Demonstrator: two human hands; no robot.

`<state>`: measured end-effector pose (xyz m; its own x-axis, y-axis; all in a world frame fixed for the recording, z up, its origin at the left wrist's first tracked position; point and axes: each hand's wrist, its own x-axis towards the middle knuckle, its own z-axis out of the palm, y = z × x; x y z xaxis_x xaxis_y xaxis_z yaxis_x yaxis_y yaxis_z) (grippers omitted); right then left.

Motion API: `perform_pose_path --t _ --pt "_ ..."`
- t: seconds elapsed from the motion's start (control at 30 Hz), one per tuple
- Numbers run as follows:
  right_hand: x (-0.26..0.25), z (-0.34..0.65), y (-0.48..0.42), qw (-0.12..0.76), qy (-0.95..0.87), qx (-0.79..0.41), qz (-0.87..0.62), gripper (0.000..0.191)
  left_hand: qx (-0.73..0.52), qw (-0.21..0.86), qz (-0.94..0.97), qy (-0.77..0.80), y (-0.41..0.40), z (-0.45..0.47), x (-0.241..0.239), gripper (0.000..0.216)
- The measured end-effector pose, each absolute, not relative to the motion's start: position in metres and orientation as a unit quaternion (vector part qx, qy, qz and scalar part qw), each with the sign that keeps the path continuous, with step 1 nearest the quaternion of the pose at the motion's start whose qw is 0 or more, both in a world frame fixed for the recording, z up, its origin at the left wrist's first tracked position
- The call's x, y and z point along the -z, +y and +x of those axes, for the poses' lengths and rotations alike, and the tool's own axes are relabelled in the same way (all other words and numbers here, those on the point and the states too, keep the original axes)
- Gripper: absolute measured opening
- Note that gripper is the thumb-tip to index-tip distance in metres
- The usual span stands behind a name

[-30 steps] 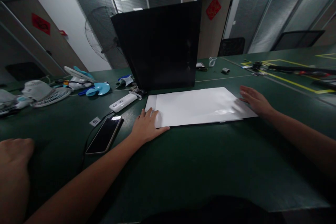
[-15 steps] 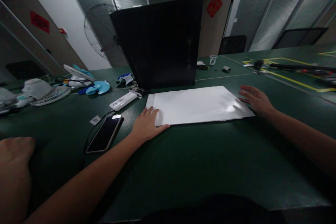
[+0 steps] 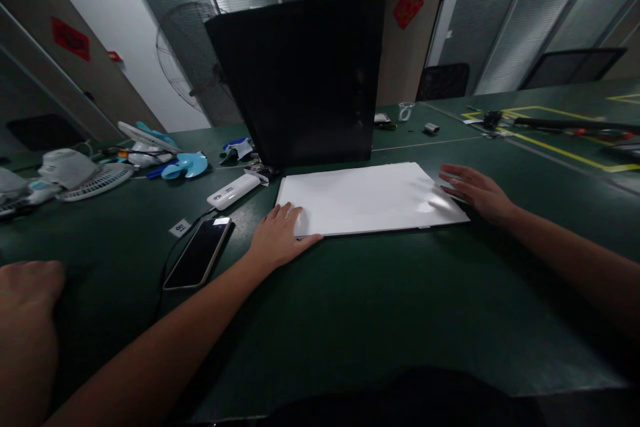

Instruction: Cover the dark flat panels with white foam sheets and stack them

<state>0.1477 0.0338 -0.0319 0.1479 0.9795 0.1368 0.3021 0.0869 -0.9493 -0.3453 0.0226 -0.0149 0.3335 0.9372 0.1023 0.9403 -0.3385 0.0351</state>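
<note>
A glossy white sheet [image 3: 360, 197] lies flat on the green table, on top of a thin flat layer whose edge shows along the front. My left hand [image 3: 277, 233] rests at its left front corner, fingers spread over the white surface and the thumb along the front edge. Beside the right end, my right hand [image 3: 477, 193] is held with fingers stretched toward the sheet's edge; whether the fingertips touch it I cannot tell. Behind the sheet stands a large black panel [image 3: 305, 80], tilted slightly.
Left of my arm lie a phone [image 3: 199, 253], a white stick-shaped device [image 3: 234, 191] with a cable, and a small label [image 3: 179, 227]. Fan parts [image 3: 97, 177] and blue blades [image 3: 187, 165] sit farther left. Another person's hand [image 3: 30, 293] rests at the left edge. A clear cup [image 3: 405, 111] stands behind.
The top white sheet has slid left, so its left edge now nearly lines up with the layer below. My right hand has moved left with its right end. My left hand stays put.
</note>
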Motion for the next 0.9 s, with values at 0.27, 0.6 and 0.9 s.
perform_pose_path --t 0.27,0.6,0.9 --pt "0.035 0.151 0.034 0.466 -0.559 -0.371 -0.577 0.054 0.051 0.018 -0.815 -0.576 0.023 -0.345 0.016 0.097" --pt "0.034 0.149 0.033 0.473 -0.540 -0.391 -0.577 0.049 0.044 0.010 -0.814 -0.579 0.024 -0.345 0.015 0.098" --pt "0.011 0.143 0.030 0.516 -0.474 -0.453 -0.551 0.077 0.044 0.016 -0.816 -0.577 0.025 -0.345 0.015 0.098"
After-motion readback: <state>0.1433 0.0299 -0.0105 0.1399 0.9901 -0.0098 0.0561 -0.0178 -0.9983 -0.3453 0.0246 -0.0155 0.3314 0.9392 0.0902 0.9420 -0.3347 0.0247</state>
